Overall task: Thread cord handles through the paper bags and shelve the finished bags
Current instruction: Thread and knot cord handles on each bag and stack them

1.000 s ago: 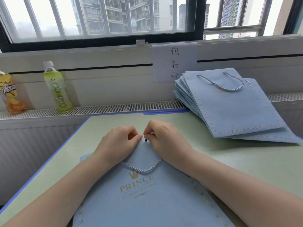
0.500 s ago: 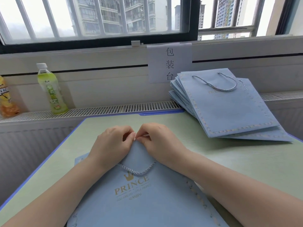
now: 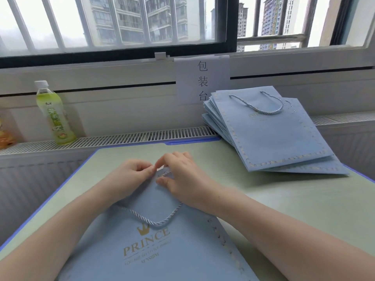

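A light blue paper bag (image 3: 158, 252) with a gold "PRINCE" logo lies flat on the green table (image 3: 294, 203) in front of me. A twisted pale blue cord handle (image 3: 154, 221) loops across its upper face. My left hand (image 3: 129, 175) pinches the bag's top edge with curled fingers. My right hand (image 3: 182, 177) is right beside it, thumb pressed on the bag and fingers bent over a short bit of cord at the top edge. Where that cord ends is hidden by my fingers.
A fanned stack of blue bags (image 3: 269, 134) with cord handles lies at the table's back right, partly on the radiator grille (image 3: 142, 136). A green drink bottle (image 3: 53, 114) stands on the sill at left, beside an orange packet (image 3: 5, 136). A paper sign (image 3: 203, 80) hangs on the wall.
My right hand has opened a little, its thumb moving down onto the bag and its fingers lifting over the top edge. The left hand keeps its pinch.
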Demonstrator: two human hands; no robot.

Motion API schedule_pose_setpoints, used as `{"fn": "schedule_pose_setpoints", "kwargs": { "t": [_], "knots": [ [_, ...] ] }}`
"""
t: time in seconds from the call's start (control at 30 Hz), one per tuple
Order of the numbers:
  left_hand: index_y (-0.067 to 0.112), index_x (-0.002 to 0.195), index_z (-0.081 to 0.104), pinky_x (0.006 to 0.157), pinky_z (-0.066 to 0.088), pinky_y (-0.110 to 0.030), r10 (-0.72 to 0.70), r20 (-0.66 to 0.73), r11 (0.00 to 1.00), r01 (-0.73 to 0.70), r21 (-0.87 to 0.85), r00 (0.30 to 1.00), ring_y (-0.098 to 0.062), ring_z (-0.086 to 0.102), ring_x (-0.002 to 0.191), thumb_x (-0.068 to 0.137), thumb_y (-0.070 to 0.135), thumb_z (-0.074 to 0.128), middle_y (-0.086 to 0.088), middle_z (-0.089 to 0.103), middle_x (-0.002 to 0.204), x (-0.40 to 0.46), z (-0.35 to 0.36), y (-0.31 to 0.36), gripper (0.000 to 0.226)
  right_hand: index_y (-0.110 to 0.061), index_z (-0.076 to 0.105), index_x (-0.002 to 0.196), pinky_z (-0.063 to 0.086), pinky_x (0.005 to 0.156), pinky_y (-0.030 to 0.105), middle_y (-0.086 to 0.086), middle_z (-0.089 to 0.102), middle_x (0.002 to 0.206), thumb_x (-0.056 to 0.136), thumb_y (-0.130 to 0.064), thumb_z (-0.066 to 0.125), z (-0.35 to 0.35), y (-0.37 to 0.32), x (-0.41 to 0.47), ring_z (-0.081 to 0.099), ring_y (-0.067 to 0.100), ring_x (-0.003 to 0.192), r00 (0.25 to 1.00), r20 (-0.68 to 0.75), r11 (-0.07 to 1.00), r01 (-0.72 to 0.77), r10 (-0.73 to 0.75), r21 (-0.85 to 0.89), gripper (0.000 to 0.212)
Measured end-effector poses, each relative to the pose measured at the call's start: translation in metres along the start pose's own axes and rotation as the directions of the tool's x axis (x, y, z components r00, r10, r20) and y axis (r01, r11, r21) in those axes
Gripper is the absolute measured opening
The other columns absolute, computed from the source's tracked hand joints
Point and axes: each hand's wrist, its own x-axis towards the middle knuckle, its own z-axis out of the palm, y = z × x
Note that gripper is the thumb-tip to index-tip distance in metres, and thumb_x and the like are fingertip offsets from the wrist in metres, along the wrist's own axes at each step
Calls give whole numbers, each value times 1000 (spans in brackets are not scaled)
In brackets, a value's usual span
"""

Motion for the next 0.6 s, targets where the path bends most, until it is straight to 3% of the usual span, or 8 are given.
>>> {"fn": "schedule_pose_setpoints", "kwargs": {
  "t": [0.1,0.17,0.3,0.4,0.5,0.6],
  "knots": [
    [8,74,70,58,47,-29,-152,133,968,175,-180,979,-22,59,59,84,23,68,-12,66,71,-3,-6,4,19,-14,48,124,25,92,25,10,51,119,93,-20,56,3,-2,-1,33,24,114,999,10,999,36,-36,-16,33],
    [14,65,74,55,50,-28,-165,138,960,191,-206,977,-18,62,54,65,27,66,-9,68,65,-7,-8,8,15,-15,48,125,25,93,26,9,50,118,93,-20,56,3,-3,-1,33,24,113,998,-1,998,59,-59,-28,33],
    [18,73,74,67,50,-33,-122,167,955,162,-249,978,-18,65,63,48,39,69,-7,70,72,-9,-9,10,34,-15,48,123,29,95,31,8,51,115,93,-19,55,3,-1,-3,34,24,111,994,-21,994,105,-105,-26,31],
    [18,78,76,72,51,-36,-105,189,939,160,-306,976,-21,67,68,68,28,76,-13,72,83,-9,-10,9,14,-13,46,122,31,96,33,6,51,117,92,-18,55,3,0,-4,34,23,112,993,-42,993,114,-114,-6,32],
    [12,86,77,64,54,-32,-91,259,917,182,-354,962,-23,68,68,61,48,80,-18,71,88,-9,-12,6,44,-13,46,123,35,95,37,5,52,118,90,-19,56,2,0,-4,36,23,111,992,-57,994,110,-111,-12,35],
    [8,92,75,60,55,-29,-79,331,894,214,-393,940,-26,68,70,76,45,67,-23,70,93,-11,-14,5,41,-14,46,123,35,96,38,3,52,119,89,-23,57,1,1,-4,37,22,111,993,-63,995,93,-95,-33,37]
  ]
}}
